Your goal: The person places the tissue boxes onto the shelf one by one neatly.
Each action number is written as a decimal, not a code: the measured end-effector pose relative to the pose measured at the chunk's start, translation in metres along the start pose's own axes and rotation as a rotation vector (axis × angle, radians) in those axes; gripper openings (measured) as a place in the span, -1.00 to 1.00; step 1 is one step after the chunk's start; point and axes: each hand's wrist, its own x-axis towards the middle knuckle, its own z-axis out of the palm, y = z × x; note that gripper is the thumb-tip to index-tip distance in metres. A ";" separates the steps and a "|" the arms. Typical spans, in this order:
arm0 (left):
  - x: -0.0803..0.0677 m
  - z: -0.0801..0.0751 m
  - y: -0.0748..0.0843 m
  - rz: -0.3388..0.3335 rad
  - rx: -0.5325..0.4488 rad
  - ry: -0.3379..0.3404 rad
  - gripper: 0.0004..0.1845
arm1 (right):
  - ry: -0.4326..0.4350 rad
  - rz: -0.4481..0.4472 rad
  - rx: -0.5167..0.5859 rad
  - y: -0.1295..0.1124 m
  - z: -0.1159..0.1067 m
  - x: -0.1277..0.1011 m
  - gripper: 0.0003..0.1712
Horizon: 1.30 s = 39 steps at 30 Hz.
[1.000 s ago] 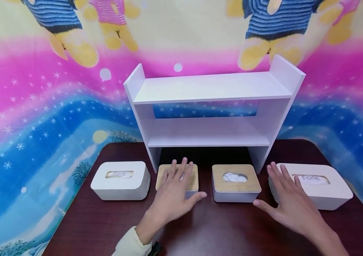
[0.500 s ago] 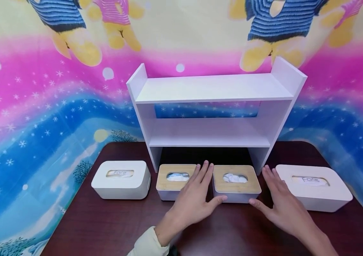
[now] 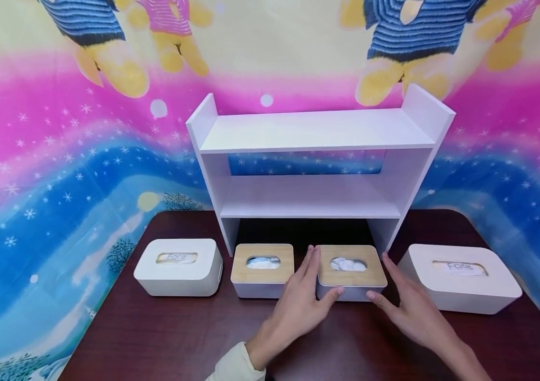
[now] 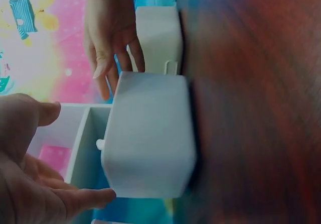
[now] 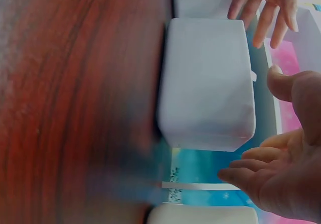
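A small white tissue box with a wooden lid (image 3: 351,272) stands on the dark table in front of the white shelf (image 3: 315,132). My left hand (image 3: 308,296) lies open at the box's left side, fingers straight and thumb at its front corner. At the box's right side my right hand (image 3: 405,304) is open in the same way. The left wrist view shows the box (image 4: 150,138) between my left hand (image 4: 35,184) and right hand (image 4: 108,38). From the right wrist, the box (image 5: 205,83) has small gaps to my right hand (image 5: 281,179) and left hand (image 5: 266,5).
A second wood-lidded box (image 3: 262,270) stands just left of my left hand. Two larger white boxes marked "Face" sit at the far left (image 3: 178,266) and far right (image 3: 460,276). The shelf's two boards are bare. A bright printed cloth hangs behind the table (image 3: 179,338).
My left hand has moved right, off the left wood-lidded box to the left side of the right one. My right hand has moved left, away from the right Face box.
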 end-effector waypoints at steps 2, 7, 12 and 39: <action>0.000 0.004 -0.002 -0.012 -0.026 0.014 -0.03 | 0.005 0.005 0.012 0.001 0.001 0.000 0.16; 0.000 0.012 -0.005 -0.052 -0.084 0.018 -0.03 | 0.016 0.007 0.030 0.004 0.004 0.000 0.12; -0.001 0.018 -0.006 -0.078 -0.103 0.009 -0.06 | 0.021 0.001 0.038 0.008 0.006 0.000 0.10; -0.004 0.034 -0.014 -0.098 -0.129 0.072 -0.26 | 0.052 0.024 0.099 0.011 0.014 0.002 -0.17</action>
